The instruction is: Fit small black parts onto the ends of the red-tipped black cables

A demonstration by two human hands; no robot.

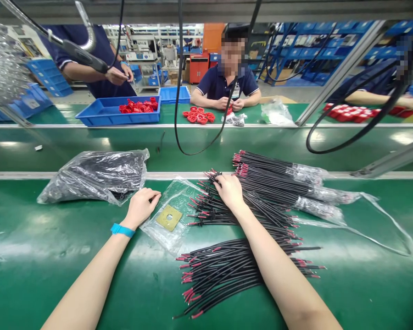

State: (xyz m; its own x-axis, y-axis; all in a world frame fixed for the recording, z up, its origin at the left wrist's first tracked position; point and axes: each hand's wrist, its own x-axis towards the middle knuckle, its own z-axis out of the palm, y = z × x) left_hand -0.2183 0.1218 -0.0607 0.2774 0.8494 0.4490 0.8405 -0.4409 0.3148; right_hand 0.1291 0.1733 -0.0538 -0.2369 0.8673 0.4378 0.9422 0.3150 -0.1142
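Observation:
My right hand (229, 189) is closed at the red-tipped ends of a pile of black cables (261, 204), fingers pinched on a black cable near its end. Small black fittings sit near several cable ends there. My left hand (142, 206), with a blue wristband (122, 230), is curled closed beside a clear plastic bag (182, 192). Something dark shows between its fingertips, too small to make out. A gold-coloured square plate (169, 217) with a central hole lies at the flat bag. Nearer me, more black cables (223, 270) lie in a loose row under my right forearm.
A clear bag of black parts (96, 176) stands at left. Bundled cables with plastic-wrapped ends (289, 183) lie at right. Black cords (179, 91) hang overhead. Across the green bench are co-workers, red parts (198, 115) and a blue tray (99, 114).

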